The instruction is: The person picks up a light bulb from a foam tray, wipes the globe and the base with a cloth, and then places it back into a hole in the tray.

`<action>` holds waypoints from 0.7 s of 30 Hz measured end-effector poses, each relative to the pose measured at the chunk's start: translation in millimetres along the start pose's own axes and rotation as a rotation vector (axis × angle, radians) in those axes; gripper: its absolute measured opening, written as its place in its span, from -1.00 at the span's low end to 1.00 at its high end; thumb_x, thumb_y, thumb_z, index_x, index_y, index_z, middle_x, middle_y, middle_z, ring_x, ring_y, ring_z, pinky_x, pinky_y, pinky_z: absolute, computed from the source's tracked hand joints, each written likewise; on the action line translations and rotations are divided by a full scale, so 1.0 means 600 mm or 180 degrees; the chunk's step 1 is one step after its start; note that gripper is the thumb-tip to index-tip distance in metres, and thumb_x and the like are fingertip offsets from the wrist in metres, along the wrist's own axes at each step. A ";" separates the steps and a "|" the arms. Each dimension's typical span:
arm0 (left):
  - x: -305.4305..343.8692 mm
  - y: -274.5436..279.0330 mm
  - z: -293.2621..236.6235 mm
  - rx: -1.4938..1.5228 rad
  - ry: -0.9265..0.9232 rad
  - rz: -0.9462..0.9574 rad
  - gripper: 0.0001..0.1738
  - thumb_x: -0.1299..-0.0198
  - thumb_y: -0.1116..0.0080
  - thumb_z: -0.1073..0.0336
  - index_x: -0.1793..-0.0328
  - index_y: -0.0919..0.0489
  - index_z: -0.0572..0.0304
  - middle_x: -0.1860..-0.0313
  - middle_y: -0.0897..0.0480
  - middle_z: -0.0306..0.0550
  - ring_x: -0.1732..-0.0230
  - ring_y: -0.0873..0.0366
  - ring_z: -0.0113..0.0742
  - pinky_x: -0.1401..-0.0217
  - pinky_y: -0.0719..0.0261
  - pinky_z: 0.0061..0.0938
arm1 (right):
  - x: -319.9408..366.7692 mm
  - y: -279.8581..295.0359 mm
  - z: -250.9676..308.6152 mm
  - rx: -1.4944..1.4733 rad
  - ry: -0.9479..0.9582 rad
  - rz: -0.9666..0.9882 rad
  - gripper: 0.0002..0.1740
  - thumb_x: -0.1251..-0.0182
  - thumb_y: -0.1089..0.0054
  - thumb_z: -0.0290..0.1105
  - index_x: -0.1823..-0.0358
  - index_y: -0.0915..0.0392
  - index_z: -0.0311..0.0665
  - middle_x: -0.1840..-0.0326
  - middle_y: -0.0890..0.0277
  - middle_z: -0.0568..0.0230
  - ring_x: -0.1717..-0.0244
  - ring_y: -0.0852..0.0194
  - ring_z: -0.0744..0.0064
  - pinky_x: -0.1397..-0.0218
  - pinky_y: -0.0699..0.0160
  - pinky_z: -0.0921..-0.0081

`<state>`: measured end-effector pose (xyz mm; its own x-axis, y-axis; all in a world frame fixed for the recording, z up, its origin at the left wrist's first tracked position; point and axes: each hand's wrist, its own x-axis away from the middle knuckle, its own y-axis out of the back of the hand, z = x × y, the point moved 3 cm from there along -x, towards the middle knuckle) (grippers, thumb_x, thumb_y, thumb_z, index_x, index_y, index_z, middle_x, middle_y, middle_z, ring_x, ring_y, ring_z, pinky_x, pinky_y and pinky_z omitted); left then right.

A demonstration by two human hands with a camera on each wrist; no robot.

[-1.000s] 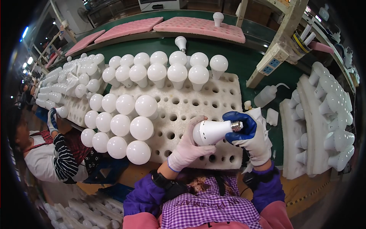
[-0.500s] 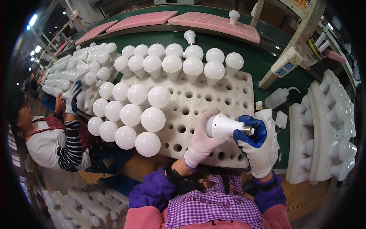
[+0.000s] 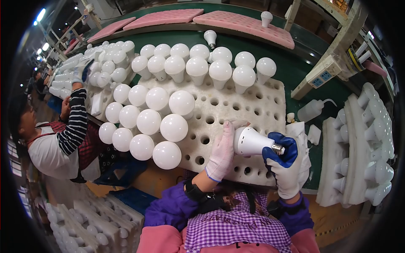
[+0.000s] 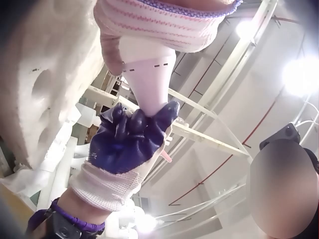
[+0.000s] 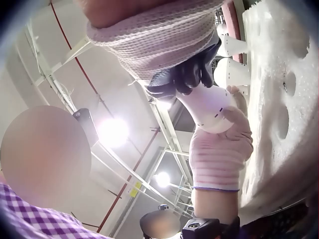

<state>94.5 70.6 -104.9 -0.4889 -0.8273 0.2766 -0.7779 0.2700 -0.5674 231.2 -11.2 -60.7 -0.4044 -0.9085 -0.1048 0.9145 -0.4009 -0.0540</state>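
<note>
A white LED light bulb (image 3: 252, 142) is held between my two hands above the front of the white foam board (image 3: 228, 99), its metal screw base pointing right and slightly down. My left hand (image 3: 221, 154), in a pale pink-striped glove, grips the round dome end; its fingers are partly hidden behind the bulb. Blue-coated glove fingers of my right hand (image 3: 287, 168) curl round the screw-base end. Small dark slots mark the bulb's body (image 4: 149, 84) in the left wrist view. The right wrist view shows the left glove (image 5: 222, 154) wrapped about the dome.
Rows of bulbs (image 3: 167, 155) stand in the board's left and back parts. Foam blocks (image 3: 350, 152) filled with bulbs stand at right, near a squeeze bottle (image 3: 310, 110) and a socket post (image 3: 320, 80). Pink foam sheets (image 3: 164, 19) lie behind. Another person (image 3: 55, 147) works at left.
My left hand has turned more upright on the dome, and the bulb tips slightly more base-down. The whole head view has shifted. The other person's arm now reaches forward to the bulbs.
</note>
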 end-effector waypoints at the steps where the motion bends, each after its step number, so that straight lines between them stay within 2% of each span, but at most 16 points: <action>1: 0.003 0.000 0.001 0.0072 -0.0219 0.0166 -0.43 -0.41 0.21 -0.07 -0.25 -0.36 0.28 0.03 -0.54 -0.01 0.03 -0.57 -0.28 0.18 -0.64 -0.45 | -0.001 0.000 0.005 0.0002 -0.0006 -0.0001 -0.56 -0.03 -0.43 -0.59 0.09 -0.39 -0.41 0.01 -0.49 0.11 0.06 -0.49 0.46 -0.01 -0.55 0.54; 2: 0.005 -0.002 0.001 0.0143 -0.0436 0.0336 -0.43 -0.38 0.09 -0.02 -0.31 -0.29 0.28 -0.03 -0.51 0.00 0.01 -0.55 -0.29 0.13 -0.64 -0.43 | -0.002 0.000 0.007 -0.0097 -0.0250 -0.0066 -0.57 -0.05 -0.40 -0.60 0.08 -0.39 -0.41 0.01 -0.48 0.11 0.07 -0.49 0.46 0.00 -0.55 0.55; 3: 0.006 -0.004 0.001 0.0143 -0.0429 0.0343 -0.43 -0.38 0.09 -0.02 -0.31 -0.29 0.28 -0.03 -0.51 0.00 0.01 -0.55 -0.29 0.13 -0.64 -0.43 | -0.002 0.000 0.006 -0.0196 -0.0491 -0.0135 -0.59 -0.06 -0.38 -0.61 0.08 -0.39 -0.41 0.00 -0.48 0.12 0.08 -0.50 0.46 0.01 -0.56 0.56; 5: 0.014 -0.015 -0.012 -0.1761 -0.1342 0.0282 -0.34 -0.23 -0.19 0.15 -0.35 -0.23 0.32 -0.18 -0.38 0.03 -0.06 -0.48 -0.29 0.04 -0.61 -0.51 | -0.001 -0.001 0.004 -0.0230 -0.0506 -0.0180 -0.60 -0.07 -0.37 -0.61 0.08 -0.39 -0.42 0.00 -0.48 0.12 0.08 -0.50 0.46 0.02 -0.56 0.58; 6: 0.011 -0.009 -0.006 -0.1455 -0.1299 0.0360 -0.25 -0.08 -0.34 0.29 -0.35 -0.22 0.30 -0.16 -0.38 0.02 -0.08 -0.46 -0.29 -0.04 -0.56 -0.50 | -0.002 -0.002 0.003 -0.0267 -0.0520 -0.0212 -0.61 -0.08 -0.36 -0.62 0.08 -0.39 -0.42 -0.01 -0.48 0.12 0.09 -0.50 0.47 0.03 -0.56 0.59; 10: 0.011 -0.013 0.008 -0.0754 -0.1009 0.0172 -0.34 -0.15 -0.28 0.27 -0.32 -0.24 0.27 -0.12 -0.42 0.00 0.01 -0.50 -0.31 -0.01 -0.57 -0.49 | 0.008 -0.009 -0.015 -0.0179 -0.0396 -0.0227 -0.59 -0.07 -0.37 -0.62 0.07 -0.38 -0.42 -0.02 -0.47 0.09 0.09 -0.51 0.45 0.03 -0.57 0.58; 12: 0.016 -0.017 0.005 -0.0274 -0.0920 -0.0153 -0.55 -0.28 -0.13 0.21 -0.21 -0.35 0.27 0.01 -0.51 -0.03 0.12 -0.53 -0.37 0.03 -0.57 -0.50 | 0.020 -0.019 -0.015 -0.0100 0.0073 -0.0239 -0.57 -0.05 -0.39 -0.62 0.07 -0.39 -0.42 -0.03 -0.47 0.06 0.07 -0.51 0.44 0.01 -0.56 0.53; 13: 0.013 -0.014 0.008 -0.0272 -0.0921 -0.0174 -0.55 -0.28 -0.13 0.21 -0.21 -0.35 0.27 0.01 -0.51 -0.03 0.12 -0.53 -0.37 0.03 -0.57 -0.50 | 0.031 -0.024 -0.025 -0.0066 0.0270 -0.0197 -0.57 -0.03 -0.42 -0.60 0.09 -0.39 -0.42 -0.02 -0.49 0.03 0.05 -0.50 0.44 0.00 -0.56 0.50; 15: -0.003 0.001 0.009 -0.0839 -0.1269 -0.0416 -0.66 -0.41 0.09 0.14 -0.07 -0.46 0.27 0.13 -0.58 -0.07 0.22 -0.55 -0.43 0.09 -0.57 -0.52 | 0.039 -0.029 -0.033 0.0715 0.0816 -0.0117 -0.57 -0.03 -0.45 -0.56 0.11 -0.40 -0.43 0.00 -0.51 0.04 0.05 -0.50 0.45 -0.01 -0.56 0.50; 16: -0.006 -0.001 0.010 -0.0685 -0.1222 -0.0496 -0.62 -0.45 0.21 0.12 -0.02 -0.51 0.28 0.16 -0.60 -0.06 0.25 -0.57 -0.44 0.13 -0.59 -0.52 | 0.037 -0.032 -0.031 0.0711 0.0820 -0.0102 -0.57 -0.03 -0.45 -0.56 0.11 -0.40 -0.43 0.00 -0.51 0.04 0.05 -0.50 0.45 -0.01 -0.56 0.50; 17: -0.004 -0.003 0.007 -0.0684 -0.1223 -0.0503 -0.62 -0.45 0.21 0.12 -0.02 -0.51 0.28 0.16 -0.60 -0.06 0.25 -0.57 -0.44 0.13 -0.59 -0.52 | 0.034 -0.032 -0.029 0.0441 0.0634 -0.0203 -0.55 -0.03 -0.45 -0.55 0.09 -0.40 -0.44 0.01 -0.51 0.06 0.06 -0.50 0.45 0.00 -0.56 0.51; 19: 0.001 -0.009 0.000 0.0154 -0.0813 -0.0351 -0.58 -0.45 0.22 0.11 -0.10 -0.48 0.32 0.16 -0.60 -0.07 0.24 -0.58 -0.43 0.13 -0.59 -0.52 | 0.029 -0.029 -0.019 0.0179 0.0449 -0.0321 -0.54 -0.03 -0.46 -0.54 0.08 -0.41 -0.45 0.03 -0.51 0.09 0.06 -0.50 0.45 0.01 -0.56 0.52; 20: 0.004 -0.005 -0.006 0.0479 -0.0441 -0.0015 -0.59 -0.42 0.10 0.18 -0.21 -0.37 0.37 -0.05 -0.55 0.03 -0.04 -0.51 -0.32 -0.13 -0.48 -0.47 | 0.025 -0.027 -0.012 0.0126 0.0268 -0.0334 -0.53 -0.04 -0.45 -0.54 0.05 -0.41 -0.46 0.03 -0.51 0.10 0.06 -0.50 0.46 0.01 -0.56 0.53; 21: 0.007 -0.007 -0.007 0.0480 -0.0440 -0.0009 -0.59 -0.42 0.10 0.18 -0.21 -0.37 0.37 -0.05 -0.55 0.03 -0.04 -0.51 -0.32 -0.13 -0.48 -0.47 | 0.024 -0.026 -0.011 0.0071 0.0083 -0.0343 -0.52 -0.05 -0.44 -0.53 0.03 -0.40 -0.46 0.03 -0.50 0.11 0.07 -0.49 0.46 0.02 -0.56 0.54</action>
<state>94.5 68.2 -98.1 -0.4197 -0.8906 0.1751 -0.7062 0.1993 -0.6794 211.4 -17.1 -67.7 -0.5001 -0.8569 -0.1253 0.8656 -0.4987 -0.0443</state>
